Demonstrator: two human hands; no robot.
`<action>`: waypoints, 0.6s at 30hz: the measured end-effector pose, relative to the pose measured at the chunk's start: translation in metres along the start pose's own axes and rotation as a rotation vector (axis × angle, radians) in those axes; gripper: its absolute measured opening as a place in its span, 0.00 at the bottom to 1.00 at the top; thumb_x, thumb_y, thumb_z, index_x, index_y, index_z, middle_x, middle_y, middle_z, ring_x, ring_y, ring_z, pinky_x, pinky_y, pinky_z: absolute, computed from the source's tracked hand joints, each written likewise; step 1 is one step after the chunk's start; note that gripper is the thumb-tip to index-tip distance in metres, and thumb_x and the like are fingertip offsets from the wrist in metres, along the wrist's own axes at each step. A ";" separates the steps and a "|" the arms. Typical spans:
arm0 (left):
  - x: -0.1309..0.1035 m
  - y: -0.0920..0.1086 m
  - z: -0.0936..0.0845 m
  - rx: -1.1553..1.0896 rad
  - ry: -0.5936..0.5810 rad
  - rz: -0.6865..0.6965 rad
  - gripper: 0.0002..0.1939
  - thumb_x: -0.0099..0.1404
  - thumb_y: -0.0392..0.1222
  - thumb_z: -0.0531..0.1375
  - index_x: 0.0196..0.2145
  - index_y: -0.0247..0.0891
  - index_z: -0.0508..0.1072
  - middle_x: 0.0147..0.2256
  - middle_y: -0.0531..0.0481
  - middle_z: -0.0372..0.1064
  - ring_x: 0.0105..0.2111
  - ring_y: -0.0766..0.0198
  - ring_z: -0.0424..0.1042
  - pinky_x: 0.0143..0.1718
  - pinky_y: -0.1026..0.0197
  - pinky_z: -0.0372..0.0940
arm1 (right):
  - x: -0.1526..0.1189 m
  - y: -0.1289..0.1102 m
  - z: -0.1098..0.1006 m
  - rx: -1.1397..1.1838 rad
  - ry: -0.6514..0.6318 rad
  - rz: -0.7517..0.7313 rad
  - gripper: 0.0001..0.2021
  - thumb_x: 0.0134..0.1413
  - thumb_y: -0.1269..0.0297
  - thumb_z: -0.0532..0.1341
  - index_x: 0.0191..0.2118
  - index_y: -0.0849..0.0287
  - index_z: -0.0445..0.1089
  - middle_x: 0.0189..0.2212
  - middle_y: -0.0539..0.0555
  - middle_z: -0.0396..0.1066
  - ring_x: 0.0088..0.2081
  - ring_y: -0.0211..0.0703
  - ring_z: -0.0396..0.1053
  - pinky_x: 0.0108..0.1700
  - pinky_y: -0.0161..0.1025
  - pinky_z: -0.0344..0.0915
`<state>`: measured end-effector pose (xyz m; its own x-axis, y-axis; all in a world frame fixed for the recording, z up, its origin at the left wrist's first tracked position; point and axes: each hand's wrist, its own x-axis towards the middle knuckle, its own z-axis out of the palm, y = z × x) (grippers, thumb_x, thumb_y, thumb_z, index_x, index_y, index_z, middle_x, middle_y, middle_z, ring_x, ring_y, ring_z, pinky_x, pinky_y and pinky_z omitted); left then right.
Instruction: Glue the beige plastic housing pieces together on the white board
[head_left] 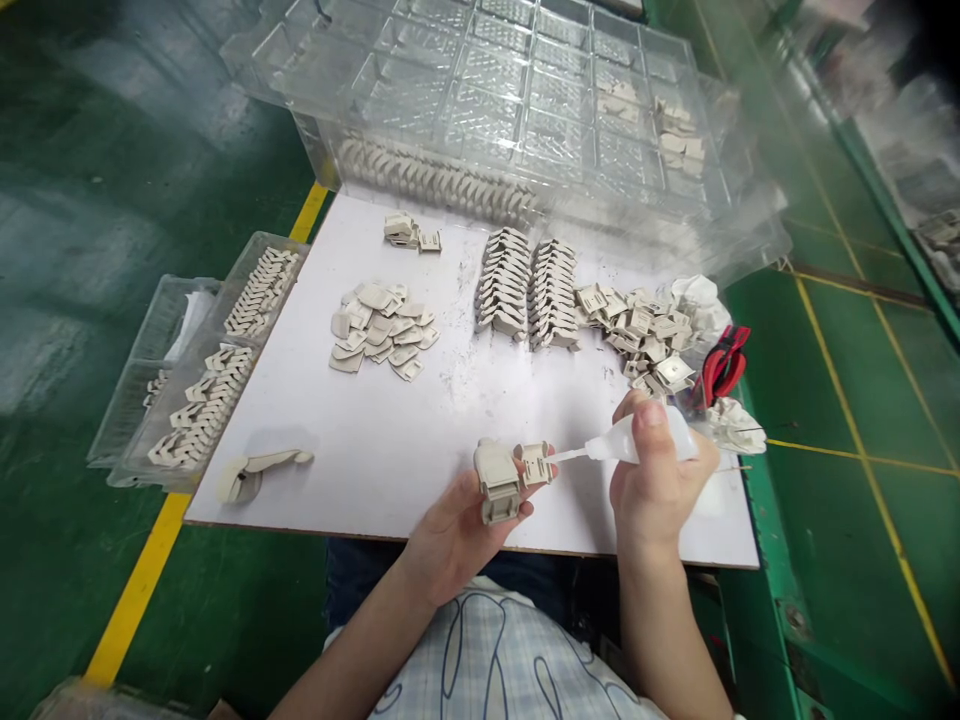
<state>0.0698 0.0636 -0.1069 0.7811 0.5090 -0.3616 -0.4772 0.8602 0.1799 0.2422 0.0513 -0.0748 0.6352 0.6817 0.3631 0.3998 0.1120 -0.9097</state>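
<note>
My left hand [459,530] holds beige plastic parts near the board's front edge: a larger curved piece [498,478] and a small clip-like piece [534,464] at the fingertips. My right hand [656,480] is wrapped round a white squeeze bottle [619,440], which lies tilted with its thin nozzle pointing left. The nozzle's tip is at the small piece; whether it touches cannot be told. Beyond my hands, beige covers [382,328] lie in a loose pile, and two neat rows of parts [502,285] stand beside a heap of small pieces [645,330].
Clear compartment trays [487,90] are stacked across the back of the white board [360,440]. Trays of parts [202,405] stand at the left. One long part [262,470] lies front left. Red-handled pliers or cutters [724,365] and crumpled white material [735,425] are at the right edge.
</note>
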 end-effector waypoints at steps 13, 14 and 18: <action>0.000 -0.002 -0.004 -0.020 0.012 0.022 0.18 0.58 0.55 0.70 0.39 0.40 0.84 0.58 0.41 0.71 0.67 0.44 0.57 0.52 0.59 0.59 | 0.007 0.010 -0.007 0.212 0.065 0.191 0.24 0.58 0.45 0.64 0.21 0.55 0.58 0.19 0.45 0.52 0.23 0.36 0.51 0.26 0.38 0.49; -0.001 -0.002 -0.005 -0.023 0.015 0.023 0.18 0.58 0.55 0.70 0.39 0.40 0.84 0.59 0.41 0.71 0.67 0.44 0.57 0.52 0.59 0.60 | 0.010 0.014 -0.010 0.256 0.041 0.262 0.24 0.57 0.43 0.63 0.22 0.56 0.60 0.20 0.46 0.54 0.23 0.36 0.53 0.26 0.37 0.51; -0.002 -0.001 -0.005 -0.022 0.043 0.003 0.18 0.58 0.56 0.70 0.40 0.40 0.84 0.61 0.41 0.69 0.67 0.45 0.57 0.53 0.59 0.60 | 0.016 0.038 -0.025 0.150 -0.178 0.402 0.21 0.54 0.42 0.65 0.28 0.58 0.68 0.30 0.51 0.66 0.30 0.38 0.61 0.32 0.37 0.58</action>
<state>0.0672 0.0617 -0.1109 0.7617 0.5098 -0.3999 -0.4888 0.8573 0.1617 0.2835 0.0483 -0.0983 0.5913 0.8047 -0.0523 0.0369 -0.0918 -0.9951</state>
